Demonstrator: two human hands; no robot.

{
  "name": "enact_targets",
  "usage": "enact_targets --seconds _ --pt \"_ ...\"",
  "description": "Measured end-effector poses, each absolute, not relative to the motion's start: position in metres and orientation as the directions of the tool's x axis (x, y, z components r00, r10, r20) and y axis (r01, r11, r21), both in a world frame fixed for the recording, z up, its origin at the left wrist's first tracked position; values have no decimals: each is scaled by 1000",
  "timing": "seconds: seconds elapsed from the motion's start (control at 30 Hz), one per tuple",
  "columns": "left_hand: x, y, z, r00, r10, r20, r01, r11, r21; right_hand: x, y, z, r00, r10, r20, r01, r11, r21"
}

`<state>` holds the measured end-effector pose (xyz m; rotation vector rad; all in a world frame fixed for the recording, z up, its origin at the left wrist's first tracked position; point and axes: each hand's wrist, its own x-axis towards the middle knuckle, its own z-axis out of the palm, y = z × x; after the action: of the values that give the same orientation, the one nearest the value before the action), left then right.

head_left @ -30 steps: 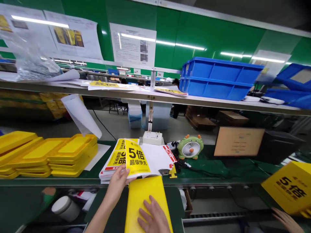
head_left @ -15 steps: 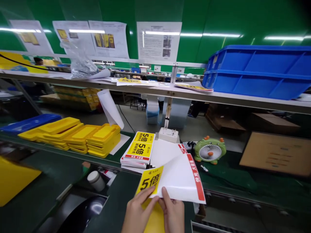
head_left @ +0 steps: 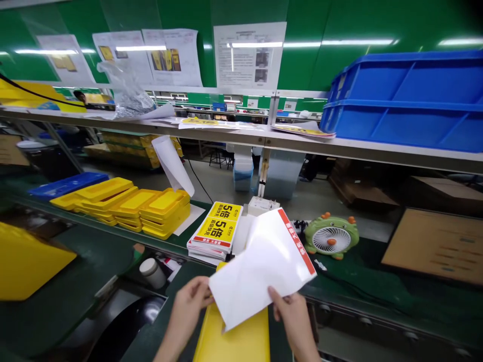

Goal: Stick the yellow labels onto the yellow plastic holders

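Note:
A white sticker sheet (head_left: 256, 266) with a red printed strip along its right edge is held up, bent, in front of me. My left hand (head_left: 190, 301) has its fingers closed at the sheet's left corner. My right hand (head_left: 292, 314) pinches the lower right edge between thumb and fingers. Beneath the sheet lies a yellow flat-topped piece (head_left: 234, 344), partly covered by it. No yellow print shows on the sheet's visible face. Just beyond sits a stack of yellow printed sticker sheets (head_left: 219, 226).
Yellow trays (head_left: 162, 208) are stacked at the left, near a blue tray (head_left: 68, 185). A green fan (head_left: 332, 236) stands to the right. Blue crates (head_left: 407, 105) rest on the shelf (head_left: 226, 131). A white-lidded jar (head_left: 152, 272) sits lower left; a yellow panel (head_left: 30, 261) is at far left.
My hands have moved apart, the left one leftward and the right one rightward. The sheet has turned and tilted upward; its yellow printed part no longer shows. More of the yellow piece below is visible.

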<state>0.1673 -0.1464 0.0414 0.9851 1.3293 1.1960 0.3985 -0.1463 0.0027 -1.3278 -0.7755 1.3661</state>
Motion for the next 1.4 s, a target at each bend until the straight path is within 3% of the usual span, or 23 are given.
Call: enact_targets --seconds 0.1,0.2,0.33,0.47,0.53,0.6,0.67,0.73,0.8,0.83,0.87,0.93,1.0,1.03,1.1,1.23,1.3,1.4 --pt "130 -136 39 -364 872 -328 -359 193 913 443 -95 -49 200 908 -369 -423 -260 -868" --pt "97 -145 47 -610 712 -348 -434 68 898 459 -42 -96 256 841 -477 -573 -265 -775" --pt "70 -175 58 -759 613 -219 -356 -108 928 442 9 -121 308 821 -481 -588 -233 -774" --pt "69 -202 68 -856 501 -128 -172 -41 984 414 24 -103 150 872 -467 -449 -361 -817" --pt "84 -210 74 -897 440 38 47 10 999 399 9 -75 96 886 -454 -316 -406 -858" --pt "110 -214 79 -801 478 360 400 -20 916 381 -26 -35 42 945 -324 -181 -312 -933" --pt "143 -215 79 -399 599 694 763 -203 614 360 -74 9 -160 984 -77 -66 -89 -994" --pt "174 -217 72 152 610 778 858 -472 203 341 -121 43 -388 922 13 -70 -15 -997" --pt "196 -221 60 392 575 718 810 -586 27 330 -157 60 -387 922 3 -148 -59 -987" --pt "201 -224 53 382 587 714 810 -585 48 329 -169 62 -344 939 -31 -200 -105 -974" --pt "202 -226 46 275 638 719 834 -531 152 331 -178 60 -293 952 -82 -252 -160 -954" --pt "194 -229 34 -83 781 620 770 -345 537 339 -190 49 -252 950 -185 -341 -266 -902" --pt "179 -227 26 -292 922 256 455 -101 885 352 -200 35 -272 931 -242 -374 -334 -865" --pt "171 -224 23 -265 961 78 298 5 955 359 -205 29 -301 921 -249 -356 -350 -866" --pt "158 -218 19 -108 989 -97 167 114 979 370 -214 15 -346 911 -225 -238 -317 -918" --pt "149 -210 9 -26 986 -162 248 164 955 385 -221 -13 -245 942 -229 165 -193 -967" --pt "149 -209 1 -13 984 -176 250 174 953 389 -221 -27 -170 947 -273 203 -237 -950" --pt "147 -208 -10 23 981 -195 241 184 953 392 -219 -42 -131 941 -313 109 -300 -948"
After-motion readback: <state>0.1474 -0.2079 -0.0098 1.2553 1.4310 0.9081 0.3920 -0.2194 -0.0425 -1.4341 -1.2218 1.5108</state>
